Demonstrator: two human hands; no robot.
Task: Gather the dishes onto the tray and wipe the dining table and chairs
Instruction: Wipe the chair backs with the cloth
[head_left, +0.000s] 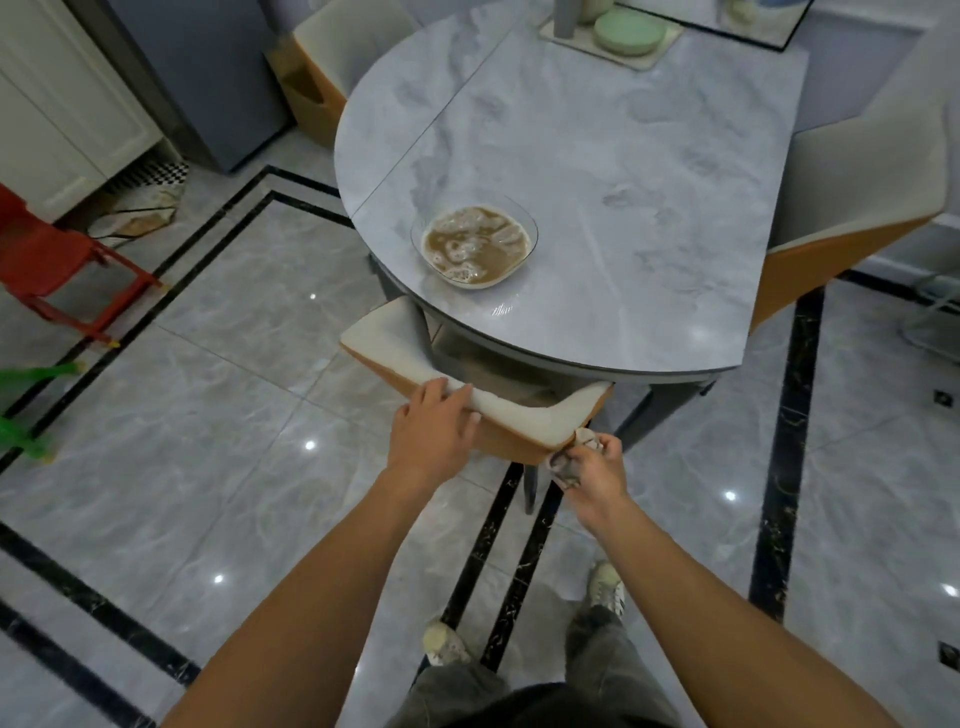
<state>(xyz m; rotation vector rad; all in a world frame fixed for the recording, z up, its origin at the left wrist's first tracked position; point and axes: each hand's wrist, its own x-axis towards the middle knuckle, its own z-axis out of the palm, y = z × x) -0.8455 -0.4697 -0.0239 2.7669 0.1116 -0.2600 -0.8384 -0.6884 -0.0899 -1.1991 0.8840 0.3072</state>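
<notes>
A grey marble dining table (597, 171) fills the upper middle. Near its front edge stands a clear glass bowl (475, 244) with brown foamy liquid. At the far end a white tray (654, 54) holds a stack of green plates (629, 32) and a tall grey cup (567, 18). A white and orange chair (519, 415) is pushed under the table's near edge. My left hand (431, 426) grips the top of its backrest. My right hand (592, 467) holds a crumpled grey cloth (569, 457) against the backrest's right corner.
Another chair (857, 182) stands at the table's right side and one (322, 67) at the far left. A red child's chair (57, 265) and a green plastic item (31, 405) are on the tiled floor at left. White cabinets line the upper left.
</notes>
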